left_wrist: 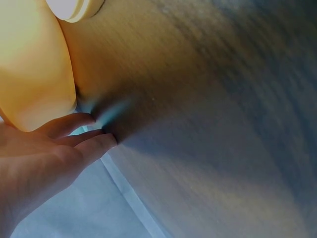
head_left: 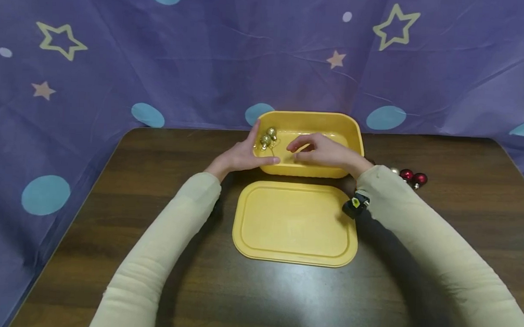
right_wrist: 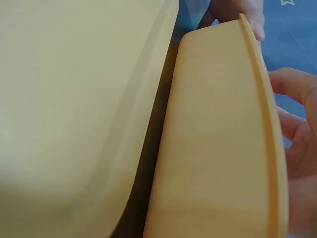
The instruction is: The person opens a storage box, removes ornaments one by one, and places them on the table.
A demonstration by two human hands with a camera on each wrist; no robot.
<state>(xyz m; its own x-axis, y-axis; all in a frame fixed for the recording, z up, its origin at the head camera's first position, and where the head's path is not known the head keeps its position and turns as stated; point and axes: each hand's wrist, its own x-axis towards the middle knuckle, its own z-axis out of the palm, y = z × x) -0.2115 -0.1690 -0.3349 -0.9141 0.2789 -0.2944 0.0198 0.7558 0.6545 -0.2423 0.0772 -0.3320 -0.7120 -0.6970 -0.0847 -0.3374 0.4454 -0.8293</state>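
Note:
A yellow plastic container stands at the back of the table, its lid off. Two small gold baubles lie inside it at the left end. My left hand holds its front left corner, thumb over the front rim and fingers along the outer left side; those fingers reach down its outer wall in the left wrist view. Over the container's middle, my right hand has its thumb and fingers bent with a gap between them, and nothing shows in it. In the right wrist view its fingers appear beyond the rim.
In front of the container lies the flat yellow lid. Dark red baubles and a pale one rest on the wooden table to the right, partly behind my right sleeve. A purple curtain hangs along the back edge.

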